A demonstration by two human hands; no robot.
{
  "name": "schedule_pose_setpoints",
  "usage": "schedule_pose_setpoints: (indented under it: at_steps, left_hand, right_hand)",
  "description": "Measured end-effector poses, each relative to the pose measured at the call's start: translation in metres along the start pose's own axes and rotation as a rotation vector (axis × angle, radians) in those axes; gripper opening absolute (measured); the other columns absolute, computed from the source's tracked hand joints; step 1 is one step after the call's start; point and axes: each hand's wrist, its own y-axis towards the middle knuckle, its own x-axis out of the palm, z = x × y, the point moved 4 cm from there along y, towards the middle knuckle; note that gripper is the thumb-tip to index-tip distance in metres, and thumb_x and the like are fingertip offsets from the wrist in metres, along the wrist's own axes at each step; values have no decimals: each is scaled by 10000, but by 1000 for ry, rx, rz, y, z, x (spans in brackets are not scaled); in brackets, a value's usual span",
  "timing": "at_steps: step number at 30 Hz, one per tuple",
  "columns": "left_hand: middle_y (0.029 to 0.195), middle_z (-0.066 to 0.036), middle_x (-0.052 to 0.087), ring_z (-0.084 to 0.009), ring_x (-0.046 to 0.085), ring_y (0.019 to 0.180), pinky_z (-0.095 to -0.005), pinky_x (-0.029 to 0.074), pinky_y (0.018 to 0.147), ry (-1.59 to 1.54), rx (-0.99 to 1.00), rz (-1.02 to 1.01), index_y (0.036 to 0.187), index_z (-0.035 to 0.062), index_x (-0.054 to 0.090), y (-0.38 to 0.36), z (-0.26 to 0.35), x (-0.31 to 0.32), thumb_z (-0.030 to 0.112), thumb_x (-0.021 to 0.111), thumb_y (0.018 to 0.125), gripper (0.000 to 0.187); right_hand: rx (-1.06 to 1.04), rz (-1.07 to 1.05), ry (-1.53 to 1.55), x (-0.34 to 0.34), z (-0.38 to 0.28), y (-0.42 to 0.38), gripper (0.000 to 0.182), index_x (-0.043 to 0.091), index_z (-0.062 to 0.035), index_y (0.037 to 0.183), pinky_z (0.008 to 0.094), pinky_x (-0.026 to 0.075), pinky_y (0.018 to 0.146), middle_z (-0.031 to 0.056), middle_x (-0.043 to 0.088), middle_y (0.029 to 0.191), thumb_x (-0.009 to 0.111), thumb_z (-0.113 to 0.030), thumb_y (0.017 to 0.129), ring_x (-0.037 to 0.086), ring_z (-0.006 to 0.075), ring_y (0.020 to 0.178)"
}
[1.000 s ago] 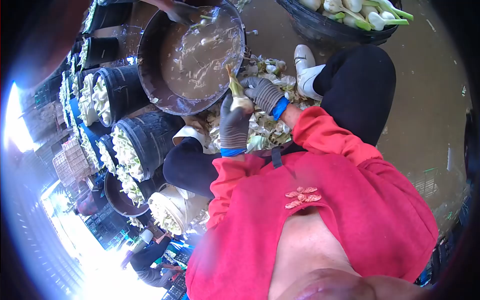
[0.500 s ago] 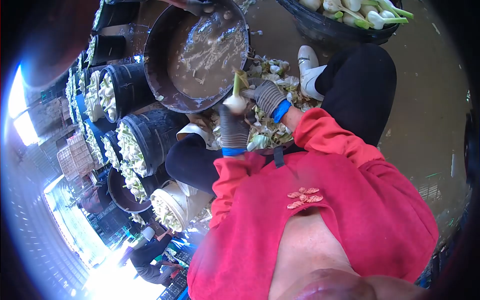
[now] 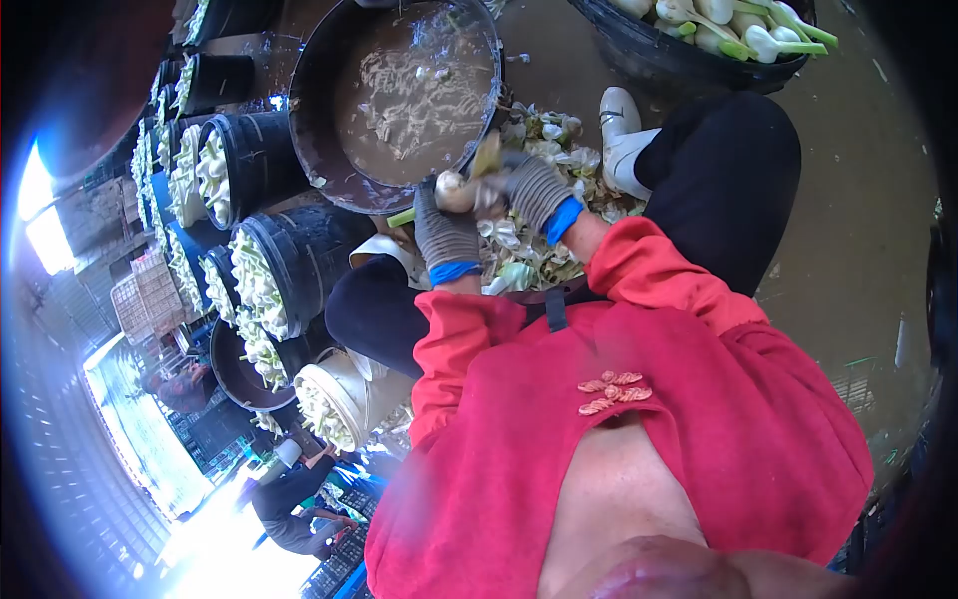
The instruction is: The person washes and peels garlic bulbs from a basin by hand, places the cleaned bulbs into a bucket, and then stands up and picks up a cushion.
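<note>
My left hand (image 3: 446,232), in a grey ribbed glove with a blue cuff, is closed on a fresh garlic bulb (image 3: 452,192). A green stem (image 3: 401,218) sticks out to the left of that hand. Close beside the bulb is my right hand (image 3: 535,188), gloved alike, its fingers closed and smeared by motion. A yellowish-brown strip of garlic husk (image 3: 488,156) juts from its fingertips. Under both hands lies a heap of white and green garlic peelings (image 3: 524,250). Just beyond them stands a wide dark tub (image 3: 339,190) of muddy water with pale scraps afloat.
A black basket (image 3: 679,65) of garlic bulbs with stems stands at the upper right. Several black buckets (image 3: 319,255) full of pale trimmed stalks line the left, with a white bucket (image 3: 369,399) below. Another person (image 3: 299,504) bends over crates at the lower left.
My left hand has turned the bulb, so its stem now points left instead of up. The brown husk stays with my right hand, apart from the stem. Another person's hand has mostly left the tub.
</note>
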Motion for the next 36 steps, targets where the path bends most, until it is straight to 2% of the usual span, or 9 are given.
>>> schedule_pose_setpoints:
  at_steps: [5, 12, 20, 24, 26, 28, 31, 34, 36]
  left_hand:
    - [925, -57, 562, -238, 556, 870, -415, 492, 710, 570, 326, 22, 1019, 150, 538, -28, 23, -23, 312, 569, 822, 257]
    - [993, -76, 519, -216, 550, 825, -375, 498, 655, 304, 242, 278, 1020, 92, 473, -40, 9, -16, 223, 659, 789, 324]
    - [923, -101, 502, -149, 492, 762, -275, 449, 650, 1198, 792, 414, 970, 34, 445, -33, -15, -22, 222, 751, 716, 440]
    - [883, -82, 541, -209, 541, 821, -338, 477, 701, 484, 149, 47, 947, 56, 493, -33, -15, -26, 218, 709, 746, 337]
    - [903, -68, 557, -227, 557, 849, -351, 476, 750, 429, 232, -106, 979, 50, 487, -32, -8, -31, 211, 714, 734, 370]
    - [975, -78, 568, -227, 560, 918, -339, 454, 843, 1590, 782, -89, 1119, 15, 420, -45, 10, -18, 200, 745, 683, 575]
    - [1018, -96, 563, -221, 554, 942, -333, 434, 879, 1746, 866, 64, 1213, -7, 319, -70, 22, -2, 178, 764, 642, 748]
    - [797, -43, 527, -219, 530, 754, -335, 454, 678, 1504, 775, 228, 938, 117, 477, -18, 39, -74, 271, 594, 749, 271]
    - [683, -15, 480, -190, 483, 617, -304, 419, 548, 929, 550, -5, 819, 120, 478, 11, 49, -109, 332, 546, 776, 226]
  right_hand:
    - [9, -173, -1044, -32, 48, 42, 248, 596, -105, 1050, 364, 493, 724, 116, 625, 960, 529, -195, 829, 606, 296, 865]
    - [-183, 30, -166, 11, -24, -3, 407, 541, -73, 1154, 387, 460, 786, 174, 588, 1017, 614, -157, 762, 578, 319, 917]
    - [-51, -51, -324, 11, -54, -25, 406, 454, -73, 1231, 424, 450, 802, 216, 566, 1036, 495, -142, 833, 556, 377, 935]
    - [84, -83, -50, 3, -36, -15, 362, 498, -28, 1184, 367, 449, 854, 222, 569, 1095, 482, -75, 826, 562, 343, 997]
    - [116, -25, -33, 2, -13, -9, 375, 496, -30, 1191, 358, 447, 860, 210, 574, 1094, 490, -56, 817, 570, 331, 988]
    - [157, -31, -21, 2, 6, -1, 369, 528, -33, 1157, 351, 452, 851, 186, 588, 1087, 508, -19, 788, 579, 314, 972]
    - [136, -155, -258, 13, 20, -1, 360, 549, -23, 1119, 352, 457, 839, 187, 591, 1078, 512, 4, 762, 578, 315, 964]
    - [3, -571, -382, 18, 2, -17, 287, 639, -79, 984, 366, 475, 752, 138, 649, 925, 530, -16, 726, 612, 297, 854]
    - [-68, -835, -312, 25, -13, -31, 252, 685, -126, 877, 375, 476, 690, 102, 669, 820, 562, -15, 686, 628, 279, 764]
